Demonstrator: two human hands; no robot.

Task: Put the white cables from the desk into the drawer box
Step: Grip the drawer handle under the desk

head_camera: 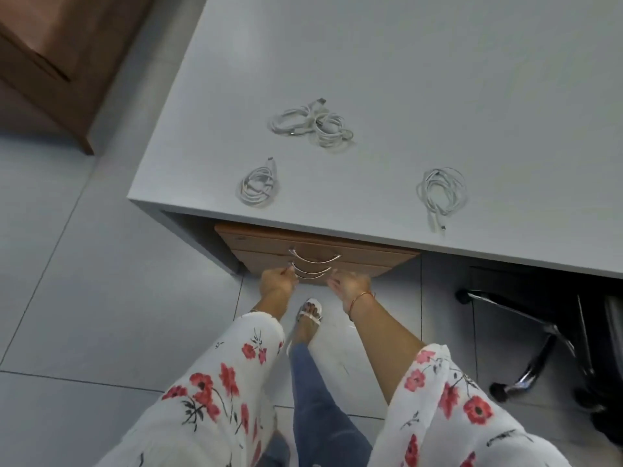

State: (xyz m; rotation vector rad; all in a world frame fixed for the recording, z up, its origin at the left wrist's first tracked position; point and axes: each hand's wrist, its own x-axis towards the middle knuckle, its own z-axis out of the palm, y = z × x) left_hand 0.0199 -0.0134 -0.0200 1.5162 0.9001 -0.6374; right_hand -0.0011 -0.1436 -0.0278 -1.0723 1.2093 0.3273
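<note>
Now opening the drawer box (313,256), the first step, with no cable put away yet. Left hand (278,283) down at the left end of the lower handles (308,272), fingers curled there, maybe pinching a handle, but too blurry to tell for sure. Right hand (350,285) just right of the handles, fingers spread, holding nothing. All drawers looking shut.

Next, by best guess: hook fingers round one handle, pull straight back toward the body, then reach up for the cables.

Four cable coils up above both hands on the desk (438,79). One coil (258,187) above the left hand, near the edge. Another coil (441,193) up and to the right of the right hand, its plug end close to the edge. Two more coils (313,124) farther back, touching each other.

In the way: a foot (310,313) on the floor right behind the hands, where a drawer would slide out. Desk edge hanging over the box, so only a small gap for dropping cables in. Chair legs (526,332) far off to the right, no bother.
</note>
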